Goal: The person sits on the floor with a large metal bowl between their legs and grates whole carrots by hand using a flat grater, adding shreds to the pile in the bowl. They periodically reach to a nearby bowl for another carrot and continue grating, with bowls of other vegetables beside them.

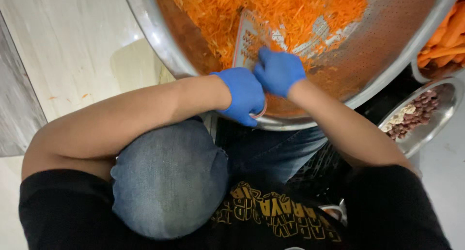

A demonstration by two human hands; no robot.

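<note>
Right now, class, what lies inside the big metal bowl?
Inside the big metal bowl: grated carrot and a flat grater. The gloved hands cover the grater's lower end.

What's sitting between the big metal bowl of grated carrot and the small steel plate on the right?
In the head view, a dark gap of black surface separates the big bowl from the steel plate; nothing else lies there. Whole carrots sit above the plate.
</note>
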